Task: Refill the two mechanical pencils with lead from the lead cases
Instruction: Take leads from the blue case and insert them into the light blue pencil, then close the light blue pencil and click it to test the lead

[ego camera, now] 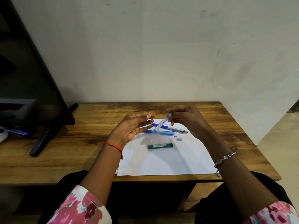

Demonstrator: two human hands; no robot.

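Observation:
My right hand (184,120) pinches the top of a clear lead case with a blue cap (161,122), held tilted above the white paper (169,160). My left hand (131,128) hovers open beside it, palm turned toward the case, holding nothing. Under the case two mechanical pencils lie on the paper: a dark blue one with a clear silver tip (174,128) and a light blue one (161,132). A green lead case (160,145) lies flat nearer to me. A small grey eraser piece (175,136) and a clear blue cap (179,139) sit by the pencils.
The paper lies on a wooden table (80,143) against a white wall. A black monitor (32,78) on a stand occupies the table's left side, with small items near its foot.

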